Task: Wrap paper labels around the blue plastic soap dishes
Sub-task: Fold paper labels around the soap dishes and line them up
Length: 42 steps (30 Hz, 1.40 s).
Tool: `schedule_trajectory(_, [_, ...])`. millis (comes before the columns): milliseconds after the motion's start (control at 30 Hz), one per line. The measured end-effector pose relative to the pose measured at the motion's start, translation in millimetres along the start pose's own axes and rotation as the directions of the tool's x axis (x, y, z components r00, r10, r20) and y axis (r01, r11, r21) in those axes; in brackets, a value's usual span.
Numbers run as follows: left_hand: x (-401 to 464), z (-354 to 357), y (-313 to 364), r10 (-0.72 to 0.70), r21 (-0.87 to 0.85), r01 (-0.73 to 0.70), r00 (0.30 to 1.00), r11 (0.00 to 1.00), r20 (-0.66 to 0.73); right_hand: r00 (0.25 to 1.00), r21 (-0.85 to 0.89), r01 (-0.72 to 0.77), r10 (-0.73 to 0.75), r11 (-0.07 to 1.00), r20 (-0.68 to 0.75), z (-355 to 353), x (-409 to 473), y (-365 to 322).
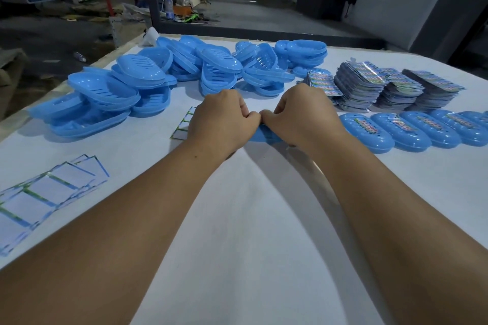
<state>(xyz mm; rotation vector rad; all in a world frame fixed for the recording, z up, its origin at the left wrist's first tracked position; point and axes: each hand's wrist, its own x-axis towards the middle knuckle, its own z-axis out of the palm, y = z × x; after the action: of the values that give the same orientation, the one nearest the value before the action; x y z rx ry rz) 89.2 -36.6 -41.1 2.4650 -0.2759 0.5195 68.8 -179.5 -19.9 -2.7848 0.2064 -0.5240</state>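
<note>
Head view: left hand (pixel 220 116) and right hand (pixel 298 113), fingers curled, grasp one blue soap dish (pixel 260 136).

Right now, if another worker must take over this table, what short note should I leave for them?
Left hand and right hand: both curled over one soap dish at mid-table, knuckles touching; its label is hidden.
Done: a row of labelled dishes on the right.
Left: the heap of bare dishes at far left.
Supplies: printed label stacks at far right, face-down labels at near left.
</note>
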Motion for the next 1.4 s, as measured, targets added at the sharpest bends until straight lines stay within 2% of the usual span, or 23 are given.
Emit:
schedule_trajectory(467, [2.5, 2.4, -8.0, -0.042, -0.047, 0.042, 0.999, 0.998, 0.010, 1.000, 0.116, -0.010, 0.013, 0.993, -0.019, 8.3, -3.0, 9.9])
schedule_trajectory(567, [4.0, 2.0, -8.2, -0.053, -0.117, 0.053, 0.999, 0.992, -0.003, 0.997, 0.222, 0.076, -0.070, 0.972, -0.034, 7.1, -5.2, 11.5])
schedule_trajectory(667, [6.1, -1.0, -7.5, -0.074, -0.179, 0.066, 0.996, 0.982, -0.042, 0.982, 0.319, 0.152, -0.180, 0.935, 0.061, 2.0, -9.2, 11.2])
schedule_trajectory(767, [6.7, -3.1, -8.1, -0.073, -0.192, 0.055, 0.994, 0.980, -0.087, 0.949, 0.332, 0.214, -0.276, 0.919, 0.151, -1.6, -16.5, 7.0])
schedule_trajectory(900, [5.9, -2.4, -10.7, -0.068, -0.212, 0.045, 0.993, 0.976, -0.101, 0.933, 0.273, 0.250, -0.307, 0.929, 0.187, -2.6, -21.1, 0.1])
schedule_trajectory(1033, [5.4, -3.3, -10.2, -0.067, -0.216, 0.046, 0.993, 0.975, -0.093, 0.951, 0.104, 0.248, -0.262, 0.963, 0.163, -5.4, -22.7, 0.3])
schedule_trajectory(1200, [4.6, -2.9, -10.7, -0.069, -0.197, 0.056, 0.996, 0.979, -0.063, 0.984, -0.015, 0.149, -0.146, 0.989, 0.104, -2.1, -18.7, 7.3])
schedule_trajectory(1400, [3.8, -4.6, -9.8, -0.070, -0.187, 0.061, 0.997, 0.980, -0.042, 0.998, -0.036, 0.038, -0.036, 0.999, 0.058, -1.9, -16.8, 13.7])
